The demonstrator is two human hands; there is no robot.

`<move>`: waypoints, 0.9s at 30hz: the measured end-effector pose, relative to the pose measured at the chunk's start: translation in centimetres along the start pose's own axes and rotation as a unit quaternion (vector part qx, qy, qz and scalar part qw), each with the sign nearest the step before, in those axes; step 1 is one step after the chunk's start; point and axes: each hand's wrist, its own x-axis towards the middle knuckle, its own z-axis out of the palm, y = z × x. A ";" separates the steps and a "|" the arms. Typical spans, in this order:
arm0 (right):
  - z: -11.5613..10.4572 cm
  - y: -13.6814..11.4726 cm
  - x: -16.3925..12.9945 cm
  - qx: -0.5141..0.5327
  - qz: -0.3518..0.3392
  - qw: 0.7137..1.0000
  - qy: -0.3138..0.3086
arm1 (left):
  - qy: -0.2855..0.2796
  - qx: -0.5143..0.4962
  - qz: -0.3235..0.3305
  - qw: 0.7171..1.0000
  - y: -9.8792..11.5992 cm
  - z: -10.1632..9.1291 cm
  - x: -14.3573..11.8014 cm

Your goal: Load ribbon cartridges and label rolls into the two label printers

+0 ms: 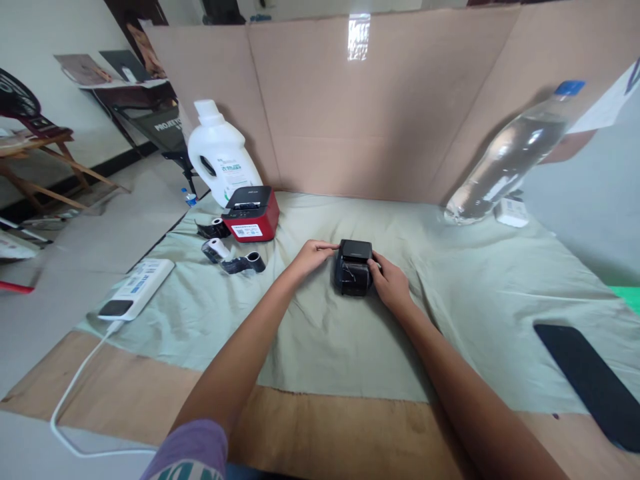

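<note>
Nearest me, bare cardboard [320, 427] along the front edge, then a pale green cloth [310, 333] spread over it. My purple sleeve [193, 453] shows at the bottom left. Dark flat phone-like slab [593, 383] lies on the cloth at near right, well apart from my hands.

Mid-cloth: small black label printer [353, 268], upright, lid closed, sitting on the cloth at centre. My left hand [309, 257] is on its left side, fingers curled against the top left corner. My right hand [390, 283] is on its right side, fingers wrapped onto the body. Both hands grasp the printer between them; it rests on the cloth, not lifted as far as I can tell.

Left of that: white power strip [137, 288] at the cloth's left edge, with a white cable [75, 387] running off toward me. Behind it, loose label rolls [233, 257], some black cores, one white, just beside each other.

Further back left: red and black label printer [251, 213], and a white detergent jug [220, 157] touching or just behind it. Far right: clear water bottle [510, 160] with a blue cap, with a small white box [511, 212] at its base. Cardboard screen [350, 120] stands behind everything.
</note>
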 end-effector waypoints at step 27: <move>-0.3 -0.4 -0.1 -0.001 0.013 1.000 -0.003 | -0.097 0.509 0.101 0.849 6.8 4.3 3.3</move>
